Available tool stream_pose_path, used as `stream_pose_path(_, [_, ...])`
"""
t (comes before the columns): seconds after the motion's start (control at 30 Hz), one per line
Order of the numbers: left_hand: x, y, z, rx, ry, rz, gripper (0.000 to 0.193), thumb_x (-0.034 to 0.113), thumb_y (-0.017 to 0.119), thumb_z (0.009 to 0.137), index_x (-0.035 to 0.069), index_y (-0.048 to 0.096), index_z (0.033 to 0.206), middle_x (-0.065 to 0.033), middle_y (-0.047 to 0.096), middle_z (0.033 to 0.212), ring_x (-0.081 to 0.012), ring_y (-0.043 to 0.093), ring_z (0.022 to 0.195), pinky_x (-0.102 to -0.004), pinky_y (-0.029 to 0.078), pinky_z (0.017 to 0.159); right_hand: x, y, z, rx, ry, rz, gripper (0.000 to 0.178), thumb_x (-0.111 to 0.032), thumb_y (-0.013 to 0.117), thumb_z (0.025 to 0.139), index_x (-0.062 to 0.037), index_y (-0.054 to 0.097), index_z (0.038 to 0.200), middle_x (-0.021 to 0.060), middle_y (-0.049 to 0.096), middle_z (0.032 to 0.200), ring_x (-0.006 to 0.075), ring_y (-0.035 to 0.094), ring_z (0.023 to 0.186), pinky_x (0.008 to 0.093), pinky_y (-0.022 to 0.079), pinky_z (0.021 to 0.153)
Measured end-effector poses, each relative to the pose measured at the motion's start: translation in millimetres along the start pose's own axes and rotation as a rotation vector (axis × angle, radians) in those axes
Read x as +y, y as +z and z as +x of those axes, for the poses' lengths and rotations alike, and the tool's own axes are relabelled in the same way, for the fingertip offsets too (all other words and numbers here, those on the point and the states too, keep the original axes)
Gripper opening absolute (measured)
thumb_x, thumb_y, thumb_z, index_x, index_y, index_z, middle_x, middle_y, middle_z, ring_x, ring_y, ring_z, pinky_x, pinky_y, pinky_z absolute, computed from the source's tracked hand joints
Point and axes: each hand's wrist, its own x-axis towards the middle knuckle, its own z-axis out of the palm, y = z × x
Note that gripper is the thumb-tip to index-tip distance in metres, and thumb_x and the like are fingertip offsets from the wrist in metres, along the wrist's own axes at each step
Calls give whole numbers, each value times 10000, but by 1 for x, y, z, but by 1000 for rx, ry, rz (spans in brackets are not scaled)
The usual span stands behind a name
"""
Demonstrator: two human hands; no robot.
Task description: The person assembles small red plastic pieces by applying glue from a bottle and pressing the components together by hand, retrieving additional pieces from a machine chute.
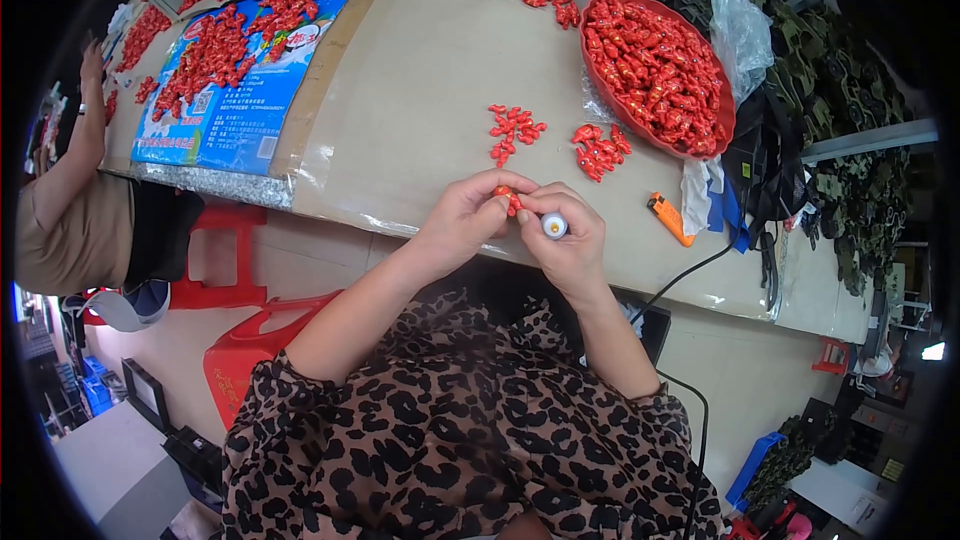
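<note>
My left hand [463, 212] pinches a small red figurine [510, 202] with yellow marks, just above the table's near edge. My right hand [572, 252] is closed around a white tube or bottle [554, 226], whose round end with a yellowish centre faces up. Its thumb and forefinger also touch the figurine. Beyond my hands lie two small groups of similar red pieces, a left group [514, 128] and a right group [601, 152]. Past the right group stands a red scalloped basin [724, 105] heaped with red figurines [655, 70].
An orange utility knife [671, 219] lies right of my hands, near a black cable [690, 265]. More red pieces cover a blue printed sheet [250, 125] at left. A person's arm [85, 130] is at the far left. A red stool [250, 350] stands beside me.
</note>
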Motion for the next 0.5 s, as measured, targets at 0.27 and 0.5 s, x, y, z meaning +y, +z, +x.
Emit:
stream_pose_path(0.27, [-3, -2, 1, -8, 6, -18, 247, 58, 372, 807, 0, 513, 1002, 10, 488, 794, -14, 397, 649, -155, 340, 545, -2, 0, 0, -4, 3, -4, 125, 55, 604, 651, 7, 558, 757, 85, 565, 764, 166, 538, 711, 254, 427, 628])
stream_pose_path(0.5, [-3, -2, 1, -18, 3, -25, 247, 61, 373, 809, -2, 512, 1004, 8, 490, 801, -16, 407, 662, -155, 347, 553, -2, 0, 1, -8, -13, -5, 128, 56, 604, 655, 5, 557, 762, 83, 566, 759, 164, 537, 701, 254, 425, 620])
